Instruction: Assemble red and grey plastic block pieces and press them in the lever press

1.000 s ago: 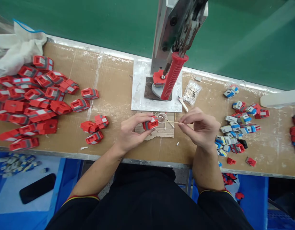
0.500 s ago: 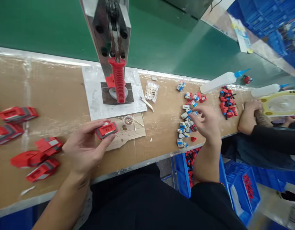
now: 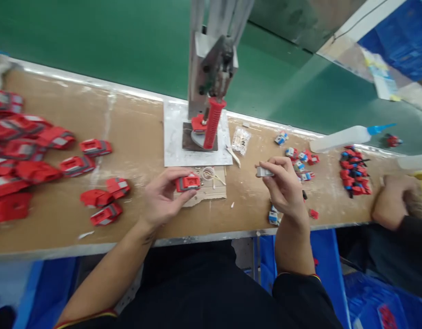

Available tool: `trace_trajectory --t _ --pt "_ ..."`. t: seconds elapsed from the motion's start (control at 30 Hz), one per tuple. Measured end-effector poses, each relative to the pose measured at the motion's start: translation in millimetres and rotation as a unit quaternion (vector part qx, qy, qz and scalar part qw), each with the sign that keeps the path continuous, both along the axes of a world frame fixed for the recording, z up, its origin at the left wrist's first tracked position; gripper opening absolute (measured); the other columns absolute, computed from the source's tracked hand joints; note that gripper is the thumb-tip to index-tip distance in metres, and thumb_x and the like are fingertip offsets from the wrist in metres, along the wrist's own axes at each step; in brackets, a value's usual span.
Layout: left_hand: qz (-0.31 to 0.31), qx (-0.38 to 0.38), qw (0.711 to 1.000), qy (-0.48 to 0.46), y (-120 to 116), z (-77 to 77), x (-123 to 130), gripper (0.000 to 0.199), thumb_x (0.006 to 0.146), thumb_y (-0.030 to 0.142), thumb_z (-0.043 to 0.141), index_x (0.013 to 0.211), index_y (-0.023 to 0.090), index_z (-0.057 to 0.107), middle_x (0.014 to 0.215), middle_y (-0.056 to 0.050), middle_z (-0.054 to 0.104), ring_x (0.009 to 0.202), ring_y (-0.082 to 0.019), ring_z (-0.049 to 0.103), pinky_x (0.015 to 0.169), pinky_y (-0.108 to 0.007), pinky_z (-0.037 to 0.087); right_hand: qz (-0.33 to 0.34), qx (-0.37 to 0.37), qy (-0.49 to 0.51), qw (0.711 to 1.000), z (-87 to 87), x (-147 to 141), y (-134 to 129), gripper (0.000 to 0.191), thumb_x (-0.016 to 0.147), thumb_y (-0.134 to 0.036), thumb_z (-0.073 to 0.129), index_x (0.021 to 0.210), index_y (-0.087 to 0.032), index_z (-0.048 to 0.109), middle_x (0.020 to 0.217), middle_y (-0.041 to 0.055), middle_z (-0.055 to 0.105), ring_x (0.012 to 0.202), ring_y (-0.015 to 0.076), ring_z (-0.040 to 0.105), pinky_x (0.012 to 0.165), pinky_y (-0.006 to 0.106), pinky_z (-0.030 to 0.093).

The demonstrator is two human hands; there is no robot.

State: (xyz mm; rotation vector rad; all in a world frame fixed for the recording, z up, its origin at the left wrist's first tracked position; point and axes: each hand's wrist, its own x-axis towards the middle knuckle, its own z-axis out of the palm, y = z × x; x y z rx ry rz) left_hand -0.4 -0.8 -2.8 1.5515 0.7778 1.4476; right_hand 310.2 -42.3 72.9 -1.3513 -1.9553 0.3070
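Note:
Between thumb and fingers, my left hand (image 3: 162, 197) grips a red and grey plastic toy part (image 3: 188, 183) with a recess facing up. It is held over a torn piece of cardboard (image 3: 214, 188). My right hand (image 3: 284, 187) pinches a small grey-white block (image 3: 264, 172) above the bench, apart from the red part. Beside and partly behind that hand lie several small white, blue and red blocks (image 3: 301, 157). A hand press with a red handle (image 3: 215, 123) stands beyond my hands, with a red piece under it.
Many red and grey parts (image 3: 18, 146) are heaped at the left. A bag of cotton swabs (image 3: 241, 140) and white-handled nippers (image 3: 234, 156) lie right of the press. Farther right are a white squeeze bottle (image 3: 341, 139), red-black pieces (image 3: 355, 173) and a co-worker's hand (image 3: 394, 198).
My right hand has lifted a grey-white block from the cluster and moved left towards my left hand. My left hand still holds the red part. The view has turned left.

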Motion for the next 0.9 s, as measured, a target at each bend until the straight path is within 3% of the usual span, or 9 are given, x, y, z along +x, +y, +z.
trace_trajectory --t 0.13,0.2,0.37,0.5,0.7,0.8,0.9 --pt "-0.027 -0.027 0.999 -0.025 -1.6 -1.2 -0.6 0.036 0.080 0.023 0.091 0.113 0.022 0.078 0.108 -0.008 0.079 0.102 -0.021 0.078 0.087 -0.030 0.067 0.154 -0.020 0.151 0.976 -3.6 -67.2 15.4 0.062 0.091 -0.013 0.074 0.146 -0.037 0.059 0.115 0.0048 0.070 0.098 0.0187 0.071 0.079 0.032 0.061" --pt "-0.034 -0.037 0.998 -0.040 -2.4 -2.3 -0.8 0.040 0.078 0.024 0.093 0.114 0.022 0.077 0.109 -0.009 0.080 0.101 -0.021 0.079 0.087 -0.030 0.067 0.185 -0.031 0.206 0.960 -10.7 -85.5 21.9 0.058 0.091 -0.015 0.077 0.143 -0.035 0.061 0.112 0.0040 0.073 0.090 0.0165 0.071 0.074 0.028 0.060" --pt "-0.037 -0.056 0.995 -0.075 -4.6 -5.2 0.3 0.043 0.076 0.021 0.094 0.115 0.021 0.074 0.112 -0.010 0.080 0.104 -0.022 0.080 0.089 -0.030 0.067 0.160 -0.052 0.293 0.941 -30.2 -98.6 26.4 0.032 0.092 -0.030 0.081 0.122 -0.031 0.072 0.105 0.0047 0.077 0.087 0.0165 0.072 0.071 0.027 0.060" --pt "-0.035 -0.045 0.995 -0.080 -5.0 -6.7 0.7 0.045 0.076 0.022 0.095 0.113 0.020 0.069 0.112 -0.009 0.081 0.103 -0.021 0.081 0.087 -0.029 0.067 0.135 -0.046 0.276 0.950 -37.0 -100.6 24.6 0.030 0.093 -0.034 0.080 0.122 -0.032 0.076 0.106 0.0062 0.080 0.096 0.0200 0.076 0.076 0.031 0.062" --pt "-0.038 -0.021 0.996 -0.079 -4.0 -8.9 0.8 0.041 0.078 0.020 0.094 0.110 0.020 0.068 0.115 -0.011 0.081 0.108 -0.021 0.080 0.089 -0.029 0.066 0.113 -0.013 0.248 0.962 -37.5 -103.2 21.2 0.028 0.092 -0.037 0.080 0.120 -0.032 0.077 0.101 0.0054 0.081 0.087 0.0193 0.076 0.074 0.032 0.062" --pt "-0.005 0.026 0.999 -0.035 -3.4 -8.5 1.4 0.038 0.081 0.022 0.092 0.110 0.020 0.067 0.115 -0.011 0.081 0.107 -0.021 0.080 0.090 -0.031 0.067 0.073 -0.057 0.261 0.961 -37.0 -106.1 17.9 0.027 0.093 -0.047 0.078 0.112 -0.028 0.078 0.084 0.0021 0.077 0.071 0.0160 0.071 0.065 0.029 0.059" --pt "0.053 0.119 0.991 0.024 -3.0 -6.7 2.8 0.036 0.082 0.018 0.090 0.109 0.021 0.066 0.115 -0.009 0.080 0.105 -0.020 0.080 0.091 -0.033 0.067 0.024 -0.127 0.269 0.954 -35.9 -112.9 14.9 0.033 0.094 -0.056 0.073 0.102 -0.025 0.078 0.075 0.0011 0.073 0.064 0.0146 0.067 0.061 0.028 0.057"
